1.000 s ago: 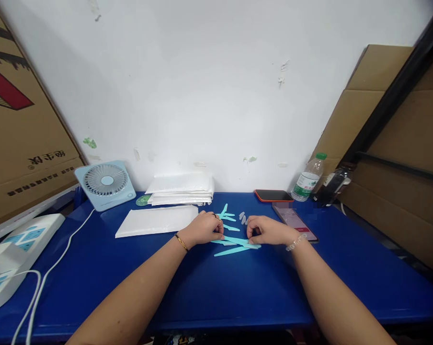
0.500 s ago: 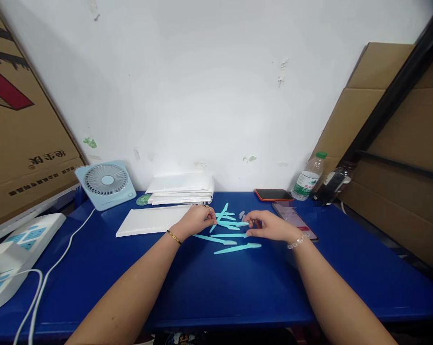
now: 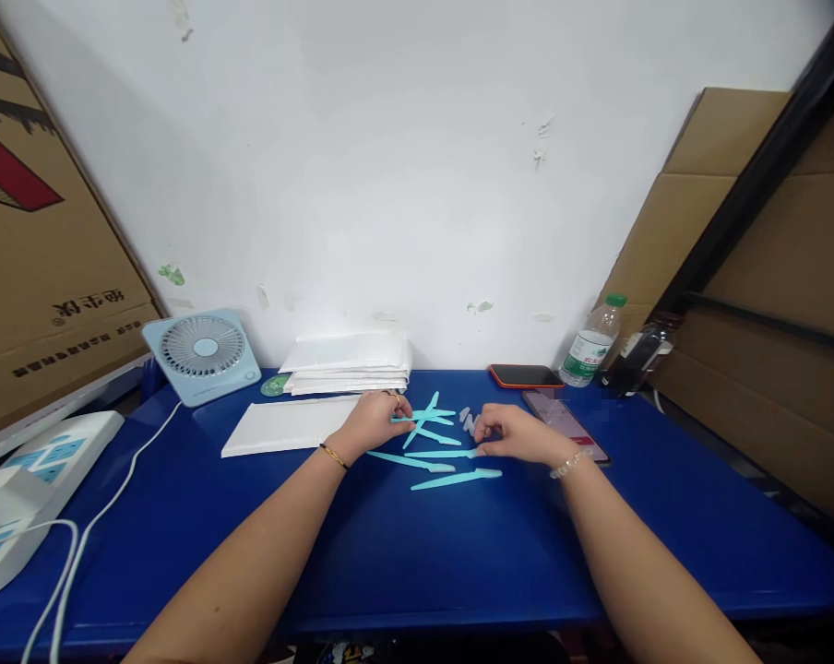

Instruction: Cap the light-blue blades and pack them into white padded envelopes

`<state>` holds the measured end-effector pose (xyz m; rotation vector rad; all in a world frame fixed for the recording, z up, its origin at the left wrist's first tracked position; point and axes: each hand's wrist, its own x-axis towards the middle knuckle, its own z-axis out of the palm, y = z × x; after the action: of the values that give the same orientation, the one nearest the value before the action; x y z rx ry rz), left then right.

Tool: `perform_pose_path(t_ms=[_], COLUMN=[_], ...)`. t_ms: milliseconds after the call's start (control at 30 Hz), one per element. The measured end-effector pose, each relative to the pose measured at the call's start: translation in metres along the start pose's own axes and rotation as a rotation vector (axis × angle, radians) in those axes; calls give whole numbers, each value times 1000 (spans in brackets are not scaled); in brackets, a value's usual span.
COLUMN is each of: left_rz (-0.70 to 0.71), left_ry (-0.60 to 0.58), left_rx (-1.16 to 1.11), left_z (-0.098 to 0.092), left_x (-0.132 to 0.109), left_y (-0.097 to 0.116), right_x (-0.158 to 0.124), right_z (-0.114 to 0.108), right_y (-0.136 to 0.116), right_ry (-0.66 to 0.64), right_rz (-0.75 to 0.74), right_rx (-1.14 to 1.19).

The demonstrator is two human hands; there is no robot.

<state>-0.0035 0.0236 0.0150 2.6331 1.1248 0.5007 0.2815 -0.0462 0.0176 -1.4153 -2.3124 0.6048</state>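
Note:
Several turquoise eyebrow razors (image 3: 457, 480) lie loosely in the middle of the blue table, some crossing one another. My left hand (image 3: 379, 420) is closed at the left of this pile, thumb and finger pinching a razor (image 3: 423, 416) that points right. Just right of the pile, my right hand (image 3: 510, 433) has its fingers curled together at a small clear cap (image 3: 477, 426). More loose clear caps (image 3: 465, 415) lie beside those fingertips. The end of another razor (image 3: 441, 454) reaches under my right thumb.
White padded envelopes (image 3: 348, 364) are stacked by the wall, with one envelope (image 3: 279, 426) flat in front. A blue fan (image 3: 206, 355) and a power strip (image 3: 57, 456) stand left. Two phones (image 3: 526, 375), a water bottle (image 3: 592, 343) and a dark bottle (image 3: 639, 355) are right.
The razor that stretched between both hands no longer reaches my right hand. More clear caps now show beside my right fingertips. Both hands have moved only slightly.

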Motion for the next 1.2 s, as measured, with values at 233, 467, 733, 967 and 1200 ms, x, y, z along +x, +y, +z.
perform_pose_path(t_ms=[233,467,733,967,1200], left_rz=[198,145,95,187,132], left_ry=[-127,-23,-44,-260,-144], left_rx=[47,178,126,86,64], left_z=[7,5,-11,-4,-2], left_x=[-4,1,-5,-9,-5], left_y=[30,26,16,30,35], right_x=[5,6,6,7,12], right_z=[10,8,4,12,17], right_y=[-4,-1,10,-16,-31], right_ry=[-97,60,190,60,-57], right_rz=[-36,-26,69,-51,-180], right_rx=[-78,-68,-92,11,-17])
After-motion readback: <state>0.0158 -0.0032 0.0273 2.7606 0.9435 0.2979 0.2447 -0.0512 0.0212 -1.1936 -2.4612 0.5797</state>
